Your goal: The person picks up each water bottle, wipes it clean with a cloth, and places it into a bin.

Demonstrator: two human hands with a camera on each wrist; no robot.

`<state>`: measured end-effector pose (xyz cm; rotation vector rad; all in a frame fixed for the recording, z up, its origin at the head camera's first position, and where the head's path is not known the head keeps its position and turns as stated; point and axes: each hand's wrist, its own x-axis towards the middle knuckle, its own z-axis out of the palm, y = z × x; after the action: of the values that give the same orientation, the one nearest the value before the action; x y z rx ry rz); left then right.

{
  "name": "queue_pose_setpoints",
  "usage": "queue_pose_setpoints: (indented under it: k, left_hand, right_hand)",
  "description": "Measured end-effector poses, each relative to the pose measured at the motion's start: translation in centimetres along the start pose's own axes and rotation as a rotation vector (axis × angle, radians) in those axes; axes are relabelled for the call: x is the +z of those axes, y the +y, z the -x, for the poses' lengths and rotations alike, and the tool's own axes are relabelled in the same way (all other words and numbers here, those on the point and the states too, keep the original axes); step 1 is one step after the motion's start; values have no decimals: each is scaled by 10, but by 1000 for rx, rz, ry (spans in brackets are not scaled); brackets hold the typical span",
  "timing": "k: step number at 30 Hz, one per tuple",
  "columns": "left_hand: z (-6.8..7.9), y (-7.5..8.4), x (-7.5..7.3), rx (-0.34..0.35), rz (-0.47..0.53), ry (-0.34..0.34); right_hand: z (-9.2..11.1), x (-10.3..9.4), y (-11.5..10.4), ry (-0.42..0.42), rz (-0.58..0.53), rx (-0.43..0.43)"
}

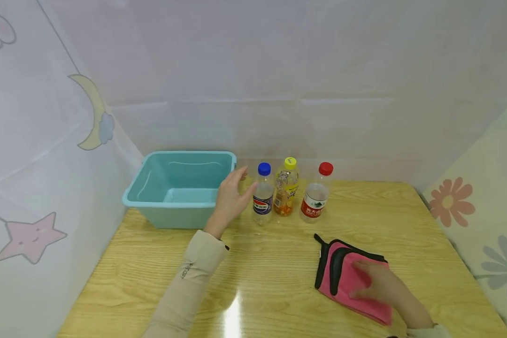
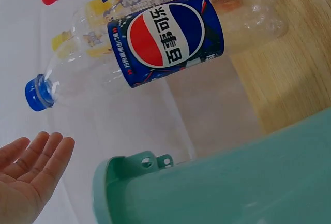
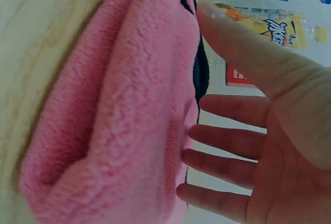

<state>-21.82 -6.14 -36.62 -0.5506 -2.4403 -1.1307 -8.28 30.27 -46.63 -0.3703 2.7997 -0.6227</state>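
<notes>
An empty clear Pepsi bottle with a blue cap stands upright on the table. My left hand is just to its left, fingers extended and holding nothing, between it and the basin. In the left wrist view the fingers point up below the blue cap. A folded pink cloth with black edging and a black loop lies at the front right. Over its right part is my right hand, fingers spread. Up close, its fingertips are right at the plush pink fabric, not curled round it.
A light-blue plastic basin stands at the back left. Right of the Pepsi bottle stand a yellow-capped bottle with orange remnants inside and a red-capped bottle with a red-and-white label. A pale curtain hangs behind the wooden table.
</notes>
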Motion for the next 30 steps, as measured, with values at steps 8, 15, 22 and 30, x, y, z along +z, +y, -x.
queue_pose_setpoints:
  k: [8,15,22,30]
  left_hand:
    - [-10,-2,15,-202,5,-140]
    - [-14,-8,27,-220,-4,-190]
    - [-15,-13,37,-239,-11,-194]
    - [-14,-19,45,-222,-10,-161]
  right_hand:
    - [-2,17,-3,4,91,-31]
    - [-6,23,-9,-9,136,26]
    - [-10,23,-9,17,170,20]
    - [-12,22,-7,66,188,-4]
